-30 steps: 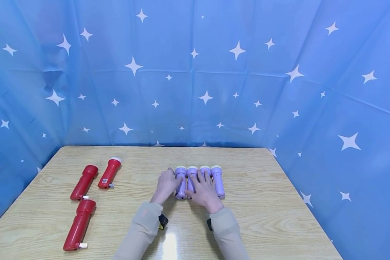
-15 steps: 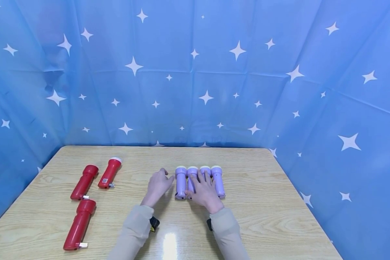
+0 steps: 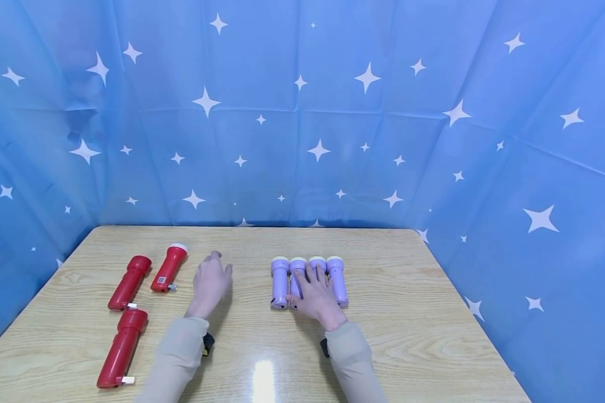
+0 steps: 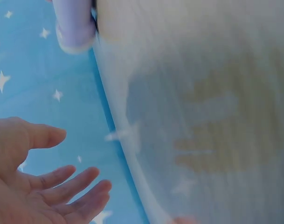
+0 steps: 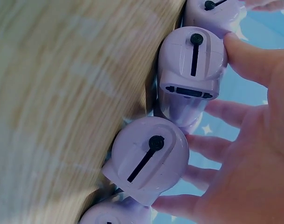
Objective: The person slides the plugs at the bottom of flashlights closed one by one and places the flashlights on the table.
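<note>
Several purple flashlights point(image 3: 279, 280) lie side by side in a row on the table, pale-rimmed heads away from me. My right hand point(image 3: 315, 296) rests on the middle of the row with its fingers spread. In the right wrist view the thumb point(image 5: 253, 60) and fingers touch the flashlights, whose end caps point(image 5: 148, 158) face the camera. My left hand point(image 3: 210, 282) is over the table between this row and the red flashlights, holding nothing. The left wrist view shows its fingers point(image 4: 72, 186) loosely extended and apart from the thumb. Nearest to it is a red flashlight point(image 3: 170, 268) with a white rim.
Two more red flashlights point(image 3: 130, 282) point(image 3: 123, 350) lie at the left of the wooden table point(image 3: 423, 336), each with a small white piece sticking out near its base. A blue curtain point(image 3: 262, 140) with white stars hangs behind the table and along its sides.
My left hand has let go of the leftmost purple flashlight and moved left, toward the red flashlights. My right hand stays on the purple row.
</note>
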`<action>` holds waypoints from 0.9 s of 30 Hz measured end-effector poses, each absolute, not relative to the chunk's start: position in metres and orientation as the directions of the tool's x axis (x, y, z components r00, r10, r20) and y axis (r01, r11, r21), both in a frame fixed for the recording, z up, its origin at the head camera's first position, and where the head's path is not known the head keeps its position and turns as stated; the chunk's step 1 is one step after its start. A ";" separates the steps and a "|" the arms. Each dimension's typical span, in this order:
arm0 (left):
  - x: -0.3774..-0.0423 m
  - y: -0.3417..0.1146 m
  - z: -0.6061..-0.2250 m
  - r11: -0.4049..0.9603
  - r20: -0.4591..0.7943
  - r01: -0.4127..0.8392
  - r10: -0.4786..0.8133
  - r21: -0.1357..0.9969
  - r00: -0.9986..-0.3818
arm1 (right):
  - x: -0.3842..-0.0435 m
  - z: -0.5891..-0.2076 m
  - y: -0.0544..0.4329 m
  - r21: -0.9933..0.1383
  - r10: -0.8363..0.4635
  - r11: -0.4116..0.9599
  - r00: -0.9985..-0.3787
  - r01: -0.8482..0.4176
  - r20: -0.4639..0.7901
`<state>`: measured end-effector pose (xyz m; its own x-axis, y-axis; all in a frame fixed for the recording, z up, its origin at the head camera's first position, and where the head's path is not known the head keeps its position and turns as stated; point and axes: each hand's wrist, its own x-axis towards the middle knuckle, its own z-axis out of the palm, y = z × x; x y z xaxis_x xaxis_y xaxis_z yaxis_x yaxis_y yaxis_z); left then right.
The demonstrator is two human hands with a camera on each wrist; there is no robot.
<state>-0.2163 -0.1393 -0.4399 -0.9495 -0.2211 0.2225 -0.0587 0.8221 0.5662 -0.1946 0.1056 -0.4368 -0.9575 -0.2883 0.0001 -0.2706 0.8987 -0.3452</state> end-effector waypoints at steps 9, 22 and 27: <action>-0.226 -0.188 -0.432 0.858 0.292 -0.103 -0.281 0.503 -0.914 | -0.195 -0.438 0.107 -0.340 -0.288 0.901 -0.958 -0.270 -0.002; -0.232 -0.237 -0.444 0.870 0.166 -0.242 -0.339 0.430 -0.926 | -0.195 -0.437 0.107 -0.340 -0.295 0.899 -0.956 -0.275 -0.006; -0.232 -0.240 -0.450 0.866 0.120 -0.252 -0.332 0.431 -0.936 | -0.195 -0.438 0.107 -0.339 -0.297 0.899 -0.955 -0.278 -0.004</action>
